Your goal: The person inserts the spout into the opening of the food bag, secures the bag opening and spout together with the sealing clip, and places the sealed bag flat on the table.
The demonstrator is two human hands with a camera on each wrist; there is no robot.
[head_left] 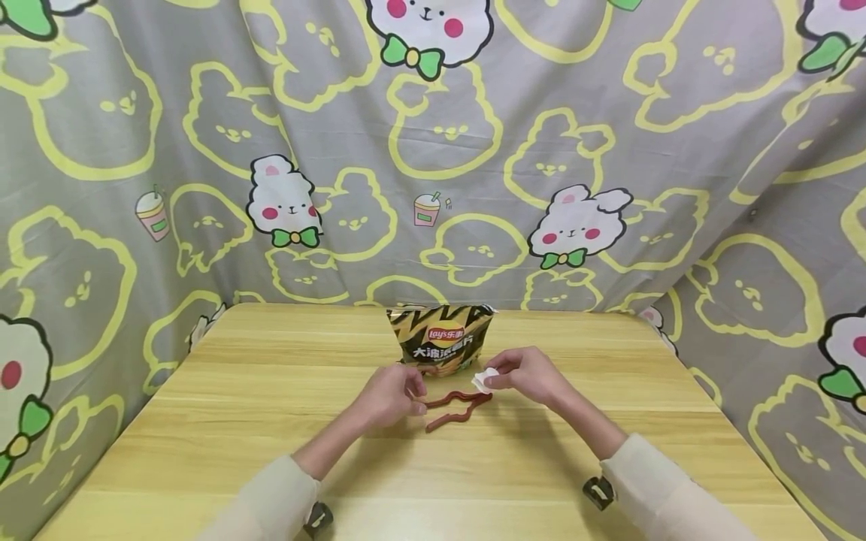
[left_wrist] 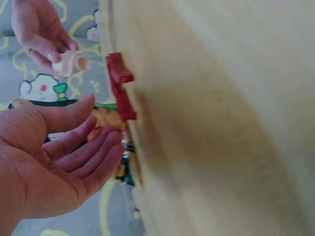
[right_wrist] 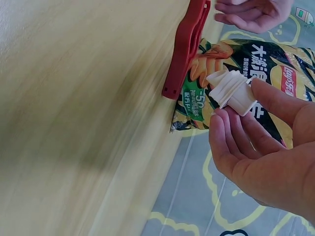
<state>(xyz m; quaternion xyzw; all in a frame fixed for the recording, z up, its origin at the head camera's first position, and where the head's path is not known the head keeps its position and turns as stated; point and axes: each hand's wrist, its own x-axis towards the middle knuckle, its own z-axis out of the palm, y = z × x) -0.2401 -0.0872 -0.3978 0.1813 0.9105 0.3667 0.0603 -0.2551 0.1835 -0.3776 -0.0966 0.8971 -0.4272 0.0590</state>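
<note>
A small, crumpled-looking white piece with ribbed folds (head_left: 484, 379) sits just below and right of the centre of the head frame, raised off the surface. The right hand (head_left: 531, 376) has its grip pinching this piece between thumb and fingers; the right wrist view shows its folded side turned toward the upper left. Just below the piece in the head frame, and apart from it, lies a long dark-red bag clip (right_wrist: 183, 54), its two arms splayed in a V that points right.

Left of the clip, the left hand (head_left: 391, 394) has its grip spread, the fingers loosely bent and the palm showing in the left wrist view. In the head frame its fingertips reach the clip's left end; whether they touch it I cannot tell.

Behind both hands, at the centre of the head frame, stands a black-and-gold Lay's chip bag (head_left: 443, 338) with a red logo and white lettering. In the right wrist view the white piece and the right hand cover part of its front; in the left wrist view the left hand blocks much of it.

All this is on a pale wood-grain surface (head_left: 433, 473). A grey fabric curtain (head_left: 460, 169) with yellow outlines and white cartoon animals fills the frame's top and sides.
</note>
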